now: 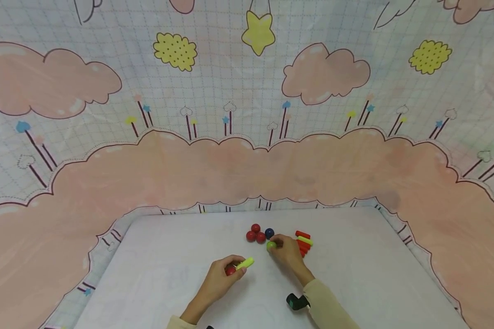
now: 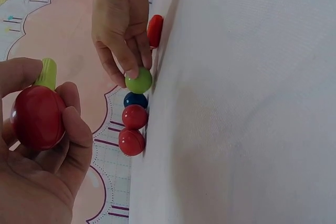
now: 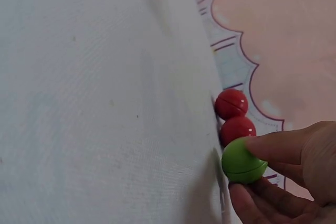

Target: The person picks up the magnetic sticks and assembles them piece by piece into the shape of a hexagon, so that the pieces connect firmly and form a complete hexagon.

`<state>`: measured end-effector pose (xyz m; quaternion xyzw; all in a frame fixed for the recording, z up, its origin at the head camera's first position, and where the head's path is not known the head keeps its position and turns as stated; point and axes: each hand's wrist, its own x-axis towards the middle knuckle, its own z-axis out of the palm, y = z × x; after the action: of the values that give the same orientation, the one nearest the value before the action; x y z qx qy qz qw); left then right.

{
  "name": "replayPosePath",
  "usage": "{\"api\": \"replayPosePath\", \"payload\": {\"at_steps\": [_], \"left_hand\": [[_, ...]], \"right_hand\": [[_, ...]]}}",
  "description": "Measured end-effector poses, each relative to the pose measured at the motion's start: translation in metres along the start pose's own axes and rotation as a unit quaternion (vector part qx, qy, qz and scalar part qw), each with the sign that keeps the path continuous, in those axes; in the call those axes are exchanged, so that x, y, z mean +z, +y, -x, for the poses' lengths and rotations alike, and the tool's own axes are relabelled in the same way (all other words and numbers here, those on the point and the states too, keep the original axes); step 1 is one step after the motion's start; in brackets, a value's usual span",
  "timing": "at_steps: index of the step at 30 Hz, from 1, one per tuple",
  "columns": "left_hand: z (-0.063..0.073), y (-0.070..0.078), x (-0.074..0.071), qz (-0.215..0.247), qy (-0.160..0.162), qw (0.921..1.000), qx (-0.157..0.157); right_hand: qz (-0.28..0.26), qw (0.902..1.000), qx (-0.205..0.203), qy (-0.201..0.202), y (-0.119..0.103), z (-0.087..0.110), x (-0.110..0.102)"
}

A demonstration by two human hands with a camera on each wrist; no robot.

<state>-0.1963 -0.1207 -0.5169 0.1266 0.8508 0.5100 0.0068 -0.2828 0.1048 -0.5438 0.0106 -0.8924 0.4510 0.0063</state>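
Landmark: I take the blue ball on the white desk as reference; directions follow the head view.
Left hand: grasping; I see the left hand with its fingers curled around a held red ball, left of the blue ball and nearer the person.
Held stick: the yellow-green stick projects from that same grip; I cannot tell whether stick and ball are joined.
Right hand: grasping; the right hand pinches the green ball between thumb and fingers.
Green ball position: just on the near side of the blue ball; I cannot confirm desk contact.
Red cluster: three red balls, grouped just left of the blue ball.
Stick group: red sticks and a second yellow-green stick, side by side, right of the blue ball, partly covered by the right hand.
Backdrop: printed cloth, beyond the blue ball.
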Motion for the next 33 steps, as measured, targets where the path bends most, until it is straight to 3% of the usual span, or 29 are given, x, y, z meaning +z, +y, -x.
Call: {"api": "replayPosePath", "payload": {"at_steps": [12, 20, 25, 33], "left_hand": [[-0.002, -0.002, -0.001, -0.004, 0.003, 1.0, -0.002], [0.0, -0.002, 0.002, -0.005, -0.003, 0.9999, -0.014], [-0.003, 0.001, 0.003, -0.007, 0.001, 1.0, -0.004], [-0.006, 0.003, 0.003, 0.003, 0.001, 1.0, 0.004]], "right_hand": [[-0.048, 0.998, -0.039, 0.008, -0.01, 0.015, -0.019], [-0.082, 0.995, -0.056, 0.01, -0.02, 0.035, -0.027], [-0.099, 0.9918, -0.08, 0.016, -0.028, 0.043, -0.032], [-0.125, 0.9871, -0.099, -0.013, -0.04, 0.056, -0.036]]}}
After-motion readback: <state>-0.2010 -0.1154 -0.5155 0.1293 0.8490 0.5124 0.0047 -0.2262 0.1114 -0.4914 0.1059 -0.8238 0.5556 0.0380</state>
